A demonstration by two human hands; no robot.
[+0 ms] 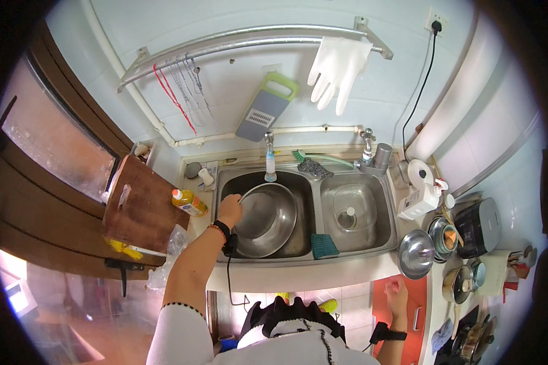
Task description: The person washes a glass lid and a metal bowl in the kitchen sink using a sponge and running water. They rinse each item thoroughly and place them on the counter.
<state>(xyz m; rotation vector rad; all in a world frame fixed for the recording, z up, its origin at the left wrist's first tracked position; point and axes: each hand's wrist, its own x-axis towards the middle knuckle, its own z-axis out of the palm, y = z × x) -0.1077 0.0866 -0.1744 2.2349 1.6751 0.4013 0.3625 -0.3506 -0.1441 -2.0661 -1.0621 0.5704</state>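
My left hand (pixel 230 209) grips the left rim of a wide stainless steel basin (pixel 267 223). The basin sits tilted in the left bowl of a double steel sink (pixel 317 261), below a faucet (pixel 270 157) with a pale filter nozzle. At the right, my right hand (pixel 396 293) hangs in front of the counter edge with loosely curled fingers and nothing visible in it. Just beyond that hand is a shiny steel bowl (pixel 415 254) at the counter's edge. A clear plastic tub (pixel 357 200) occupies the right sink bowl.
A teal cloth (pixel 324 246) drapes over the sink's front edge. Behind lie a scouring pad (pixel 314 169) and a green brush (pixel 329 158). To the left stand a dish soap bottle (pixel 190 203) and a wooden board (pixel 141 207). A white pump bottle (pixel 419 201) stands right.
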